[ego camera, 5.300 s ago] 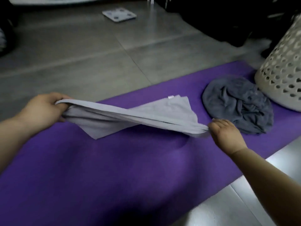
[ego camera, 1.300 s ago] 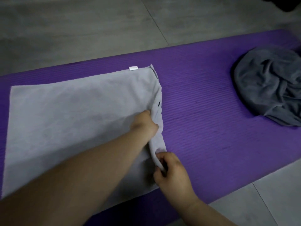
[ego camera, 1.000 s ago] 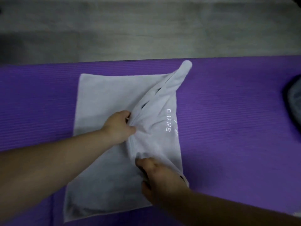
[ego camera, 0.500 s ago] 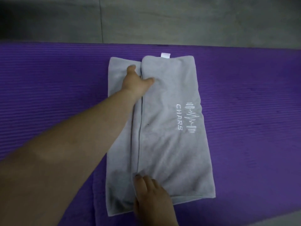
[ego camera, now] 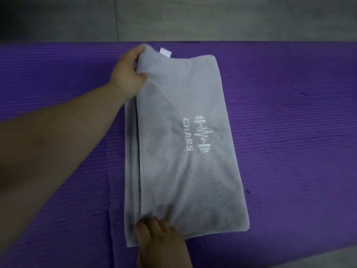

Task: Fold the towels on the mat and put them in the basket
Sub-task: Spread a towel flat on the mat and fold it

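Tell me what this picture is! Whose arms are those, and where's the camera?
No machine here: those are a person's two bare arms. The camera sits on the person's head and looks down, so you see what they see. A purple mat lies on a gray floor. On the mat lies a folded gray towel with a white tag and the word CHARS stitched on it. The left hand grips the towel's far corner, which is raised a little. The right hand pinches the near edge, where the cloth puckers. The person is folding it.

Grey tiled floor, one thin seam, perhaps grout, dimly lit
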A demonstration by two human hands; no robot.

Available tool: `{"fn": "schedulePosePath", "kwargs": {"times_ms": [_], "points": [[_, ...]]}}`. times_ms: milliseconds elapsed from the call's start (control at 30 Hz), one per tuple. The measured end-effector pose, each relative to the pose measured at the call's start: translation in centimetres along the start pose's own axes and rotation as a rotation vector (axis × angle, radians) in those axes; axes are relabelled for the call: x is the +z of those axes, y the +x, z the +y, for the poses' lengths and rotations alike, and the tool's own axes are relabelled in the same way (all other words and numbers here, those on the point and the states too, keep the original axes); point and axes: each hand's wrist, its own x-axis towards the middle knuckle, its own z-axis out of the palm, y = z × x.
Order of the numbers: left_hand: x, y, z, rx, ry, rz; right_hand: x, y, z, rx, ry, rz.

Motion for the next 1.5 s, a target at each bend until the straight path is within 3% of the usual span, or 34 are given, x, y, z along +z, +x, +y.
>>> {"fn": "schedulePosePath", "kwargs": {"times_ms": [100,200,300,433,633,733,833,933,1000,1133,1267,1333,1500], "points": [[-0.5,-1.2,-1.9,-0.149,0.020,-0.079,0.4,0.0,0.0,-0.037,0.029,-0.063],[-0.5,-2.5,-1.6,-0.167,0.031,-0.083,-0.3,0.3,0.6,-0.055,-0.015,-0.161],[-0.6,-4.8,-1.6,-0.203,0.071,0.014,-1.3,0.7,0.1,-0.041,-0.076,-0.158],[-0.7,-8.2,-2.8,-0.368,-0.017,0.169,-1.0,1.2,-1.7,0.069,0.032,-0.074],[-0.3,-7.5,-0.8,-0.405,-0.077,-0.005,0.4,2.0,-2.2,0.256,-0.016,-0.177],[0.1,-6.5,0.0,-0.450,-0.051,-0.003,-0.8,2.1,-1.8,0.311,0.116,-0.278],[-0.1,-5.6,0.4,-0.502,-0.159,0.048,-2.9,2.4,0.0,0.409,0.514,-0.425],[-0.7,-4.7,2.6,-0.412,-0.183,0.065,-5.4,1.7,2.0,0.582,0.827,-0.290],[-0.3,-3.9,4.5,-0.305,-0.117,0.074,-7.5,1.5,3.8,0.620,0.910,-0.310],[4.3,-2.9,9.7,-0.085,0.001,-0.006,-11.0,0.2,10.1,0.626,0.746,-0.405],[10.7,-4.1,12.1,-0.057,0.061,-0.261,-10.9,-0.3,15.1,0.706,0.570,-0.431],[11.9,-5.7,11.1,0.070,0.206,-0.368,-10.6,-0.1,16.1,0.723,0.600,-0.424],[9.5,-10.8,5.8,0.497,0.402,-0.239,-10.6,0.3,16.5,0.671,0.520,-0.481]]}}
